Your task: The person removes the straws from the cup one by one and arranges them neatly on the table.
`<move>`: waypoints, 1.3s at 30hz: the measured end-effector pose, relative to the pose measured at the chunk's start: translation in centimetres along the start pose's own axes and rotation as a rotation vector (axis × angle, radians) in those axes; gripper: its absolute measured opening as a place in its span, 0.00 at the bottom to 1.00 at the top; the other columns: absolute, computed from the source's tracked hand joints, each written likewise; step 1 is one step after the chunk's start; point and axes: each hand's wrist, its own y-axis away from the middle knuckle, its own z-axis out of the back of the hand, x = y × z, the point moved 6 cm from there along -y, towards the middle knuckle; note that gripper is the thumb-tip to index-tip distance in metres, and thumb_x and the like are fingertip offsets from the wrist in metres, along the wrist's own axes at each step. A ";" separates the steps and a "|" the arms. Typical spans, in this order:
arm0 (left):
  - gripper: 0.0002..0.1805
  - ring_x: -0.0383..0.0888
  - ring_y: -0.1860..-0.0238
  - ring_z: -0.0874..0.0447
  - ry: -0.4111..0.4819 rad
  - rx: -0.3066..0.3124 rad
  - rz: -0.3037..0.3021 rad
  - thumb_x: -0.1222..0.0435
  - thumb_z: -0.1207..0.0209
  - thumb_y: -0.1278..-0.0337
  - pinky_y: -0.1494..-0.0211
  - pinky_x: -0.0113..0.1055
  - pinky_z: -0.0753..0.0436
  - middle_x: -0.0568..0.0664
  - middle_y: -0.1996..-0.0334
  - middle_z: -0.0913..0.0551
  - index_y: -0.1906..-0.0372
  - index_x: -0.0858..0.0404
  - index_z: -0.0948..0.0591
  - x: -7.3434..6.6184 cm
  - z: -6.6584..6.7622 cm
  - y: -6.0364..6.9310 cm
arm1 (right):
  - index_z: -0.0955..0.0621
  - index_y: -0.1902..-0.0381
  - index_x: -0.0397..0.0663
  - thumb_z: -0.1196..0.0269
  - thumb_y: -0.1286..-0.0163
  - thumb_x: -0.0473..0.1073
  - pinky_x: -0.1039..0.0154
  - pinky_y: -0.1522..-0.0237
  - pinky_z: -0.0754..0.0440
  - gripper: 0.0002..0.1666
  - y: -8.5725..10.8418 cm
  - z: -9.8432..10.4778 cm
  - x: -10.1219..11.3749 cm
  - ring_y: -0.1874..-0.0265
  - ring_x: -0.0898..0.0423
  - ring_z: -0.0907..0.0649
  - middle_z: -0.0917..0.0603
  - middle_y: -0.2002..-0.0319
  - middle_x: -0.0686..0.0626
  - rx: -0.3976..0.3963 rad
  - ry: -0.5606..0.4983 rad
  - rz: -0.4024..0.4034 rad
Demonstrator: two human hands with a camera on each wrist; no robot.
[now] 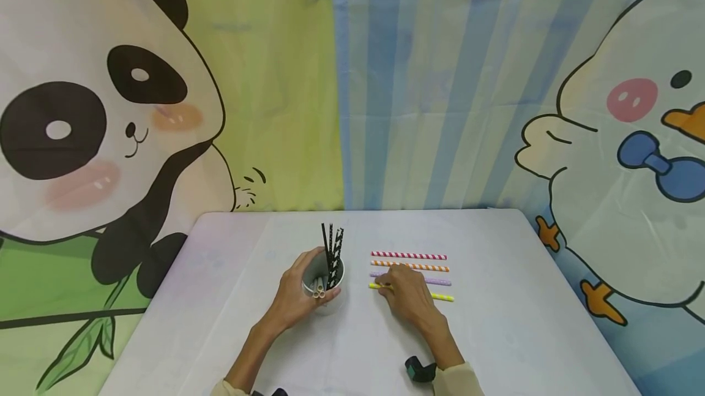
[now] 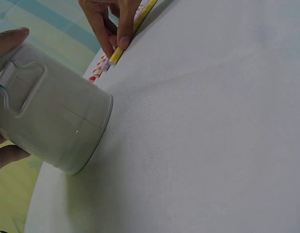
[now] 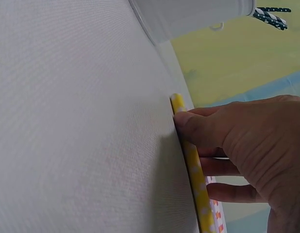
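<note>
Yellow straw (image 3: pixel 200 191), pinched; white cup (image 2: pixel 62 107), held

Right hand (image 1: pixel 407 292): thumb and fingers pinch the yellow straw near its left end. Risk, by judgement: a grip so near one end may let the long far end swing into its neighbours; a hard squeeze could flatten the tube. Straw slim, round, pale-spotted, apparently paper; at the table surface, nearest in its row, right of the cup. Whether the pinched end is lifted cannot be told.

Left hand (image 1: pixel 297 289): curls round the cup. Risk: a slack hold or a knock could tip it and spill its contents. Cup smooth, glossy, round-walled, with a looped bracket on its side.

In the cup: plain pale straws (image 1: pixel 320 283), hollow ends up, and taller black straws (image 1: pixel 335 261), white-patterned, leaning on the rim.

Beyond the yellow straw, near-parallel: purple straw (image 1: pixel 439 281), orange-striped straw (image 1: pixel 435 268), red-striped straw (image 1: pixel 407 255). Risk: being round, they may roll if brushed.

Beneath: table (image 1: pixel 523 335), white-covered, faintly creased.

Behind: printed panda (image 1: pixel 126 114) and bird (image 1: pixel 600 218) on a wrinkled backdrop.
</note>
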 end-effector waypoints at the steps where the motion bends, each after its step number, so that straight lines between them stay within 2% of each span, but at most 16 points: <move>1: 0.52 0.50 0.32 0.17 -0.001 0.000 0.001 0.44 0.17 0.51 0.32 0.60 0.19 0.45 0.30 0.18 0.20 0.46 0.27 0.0 0.0 0.0 | 0.04 0.60 0.57 0.16 0.43 0.40 0.69 0.69 0.26 0.12 0.0 0.0 0.0 0.70 0.61 0.18 0.15 0.72 0.60 0.001 0.000 -0.002; 10: 0.52 0.50 0.31 0.18 0.001 0.003 0.002 0.43 0.17 0.51 0.32 0.61 0.19 0.46 0.30 0.18 0.20 0.46 0.28 0.1 0.0 0.0 | 0.04 0.60 0.57 0.15 0.44 0.41 0.68 0.69 0.24 0.13 0.0 0.2 0.0 0.69 0.61 0.18 0.13 0.70 0.59 -0.015 0.006 0.019; 18: 0.52 0.49 0.30 0.18 0.001 0.006 0.011 0.44 0.17 0.51 0.31 0.60 0.19 0.44 0.30 0.19 0.20 0.44 0.28 0.1 0.0 0.0 | 0.04 0.59 0.58 0.15 0.44 0.44 0.66 0.67 0.23 0.13 0.0 0.2 0.0 0.67 0.59 0.17 0.12 0.69 0.59 0.012 0.009 -0.004; 24: 0.52 0.50 0.32 0.17 0.000 0.002 0.008 0.44 0.17 0.51 0.32 0.60 0.19 0.46 0.30 0.18 0.20 0.45 0.27 0.1 0.0 0.0 | 0.04 0.54 0.59 0.14 0.43 0.46 0.66 0.65 0.23 0.18 0.1 0.7 0.1 0.65 0.60 0.17 0.11 0.65 0.58 0.013 -0.001 -0.022; 27: 0.52 0.51 0.32 0.17 -0.004 0.003 0.003 0.43 0.17 0.51 0.33 0.60 0.19 0.47 0.30 0.18 0.20 0.45 0.27 0.1 0.0 0.0 | 0.05 0.52 0.58 0.14 0.44 0.47 0.63 0.63 0.19 0.20 0.0 1.5 0.4 0.63 0.59 0.15 0.09 0.63 0.57 -0.030 -0.034 -0.007; 31: 0.51 0.50 0.33 0.17 -0.015 -0.002 -0.007 0.44 0.18 0.50 0.34 0.60 0.18 0.47 0.30 0.18 0.20 0.46 0.28 0.1 0.0 0.0 | 0.05 0.52 0.58 0.13 0.46 0.47 0.60 0.62 0.15 0.22 -0.2 3.3 1.1 0.61 0.59 0.12 0.08 0.62 0.56 -0.131 -0.129 0.037; 36: 0.51 0.48 0.34 0.17 -0.015 -0.005 0.000 0.45 0.17 0.51 0.34 0.57 0.18 0.44 0.31 0.18 0.21 0.45 0.27 0.2 0.0 0.1 | 0.05 0.52 0.58 0.12 0.47 0.49 0.61 0.61 0.13 0.23 -0.5 5.2 2.4 0.60 0.60 0.11 0.08 0.60 0.59 -0.243 -0.238 0.090; 39: 0.51 0.47 0.34 0.16 -0.010 -0.001 0.000 0.44 0.17 0.51 0.35 0.57 0.17 0.44 0.31 0.18 0.21 0.44 0.27 0.2 0.0 0.1 | 0.05 0.52 0.57 0.13 0.46 0.48 0.62 0.56 0.13 0.22 -0.6 5.8 3.3 0.58 0.60 0.11 0.07 0.58 0.60 -0.292 -0.340 0.098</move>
